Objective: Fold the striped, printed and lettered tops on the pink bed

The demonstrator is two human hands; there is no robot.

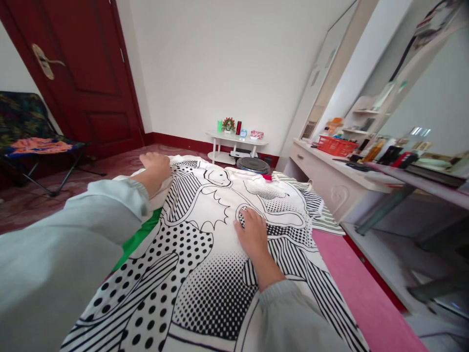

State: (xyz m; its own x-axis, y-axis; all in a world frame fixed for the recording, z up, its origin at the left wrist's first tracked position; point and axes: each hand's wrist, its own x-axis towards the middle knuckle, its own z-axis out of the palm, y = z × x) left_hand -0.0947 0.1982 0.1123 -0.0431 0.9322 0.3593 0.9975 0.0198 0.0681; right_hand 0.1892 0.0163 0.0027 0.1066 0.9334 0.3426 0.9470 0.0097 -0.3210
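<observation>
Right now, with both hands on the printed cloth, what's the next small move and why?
Probably slide the right hand outward toward the striped edge. That hand lies flat on the middle of the cloth, the left hand rests at the far corner, and the striped edge looks bunched beside the pink sheet, so it likely needs smoothing.

to my left, a dark red door (91, 73) and a folding chair (32, 132); to my right, a red basket (336, 145) on the white dresser (330, 183).
</observation>
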